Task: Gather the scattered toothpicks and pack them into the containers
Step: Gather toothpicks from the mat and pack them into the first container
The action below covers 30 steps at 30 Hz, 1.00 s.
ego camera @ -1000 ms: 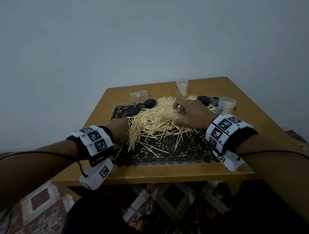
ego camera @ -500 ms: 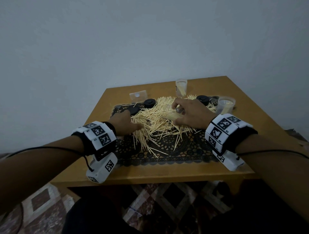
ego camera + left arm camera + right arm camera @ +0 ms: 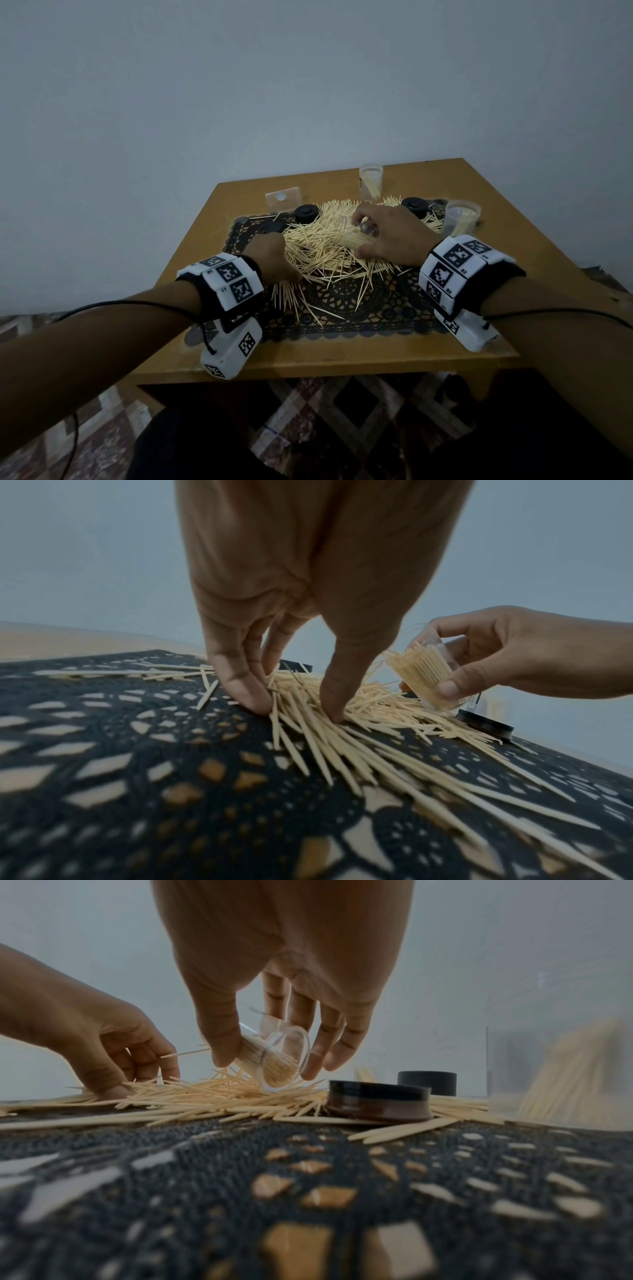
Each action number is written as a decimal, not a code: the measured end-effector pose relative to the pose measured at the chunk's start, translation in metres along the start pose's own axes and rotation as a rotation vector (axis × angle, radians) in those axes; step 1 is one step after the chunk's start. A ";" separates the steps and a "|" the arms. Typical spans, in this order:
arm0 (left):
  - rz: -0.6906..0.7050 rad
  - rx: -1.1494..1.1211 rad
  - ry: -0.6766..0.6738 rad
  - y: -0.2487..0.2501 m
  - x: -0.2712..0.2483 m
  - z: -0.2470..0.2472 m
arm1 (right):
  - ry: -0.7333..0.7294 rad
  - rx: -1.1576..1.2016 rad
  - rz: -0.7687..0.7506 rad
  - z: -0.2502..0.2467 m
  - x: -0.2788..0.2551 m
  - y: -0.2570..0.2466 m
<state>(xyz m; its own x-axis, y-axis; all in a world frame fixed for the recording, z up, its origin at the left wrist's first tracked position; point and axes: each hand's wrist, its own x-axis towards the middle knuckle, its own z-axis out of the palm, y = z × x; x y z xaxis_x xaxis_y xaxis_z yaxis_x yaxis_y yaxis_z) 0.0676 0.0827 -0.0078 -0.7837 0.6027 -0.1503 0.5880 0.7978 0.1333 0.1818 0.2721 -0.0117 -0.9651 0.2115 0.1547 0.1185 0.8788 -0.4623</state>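
No legible writing or brands. Right hand grasps a clear cylindrical container, tilted, packed with toothpicks. Below it, thin pointed wooden toothpicks heaped on black lace mat. Left hand fingertips press into heap, clasping nothing.

Table: being seen as a wooden top, its edges left bare.
Mat: black lace, being spread over the table's middle.
Toothpicks: being heaped on the mat.
Black lids: being rested on the mat.
Clear containers: being stood upright near the far edge.
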 end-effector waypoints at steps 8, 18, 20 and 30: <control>-0.064 -0.005 0.030 0.000 0.007 0.002 | -0.007 0.004 0.001 0.000 0.000 0.000; -0.073 -0.089 0.038 -0.012 0.011 -0.003 | -0.016 0.001 -0.009 0.000 -0.001 -0.001; -0.042 -0.082 0.030 -0.016 0.014 -0.005 | -0.017 0.000 -0.007 0.000 -0.001 -0.001; 0.169 0.035 0.128 -0.017 0.014 -0.025 | -0.025 -0.017 -0.009 0.000 0.000 0.000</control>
<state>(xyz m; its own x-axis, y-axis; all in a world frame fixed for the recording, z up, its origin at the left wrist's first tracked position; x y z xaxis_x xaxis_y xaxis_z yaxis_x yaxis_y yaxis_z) 0.0416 0.0769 0.0128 -0.6913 0.7225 -0.0026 0.7178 0.6872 0.1114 0.1818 0.2718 -0.0115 -0.9715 0.1936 0.1370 0.1139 0.8876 -0.4463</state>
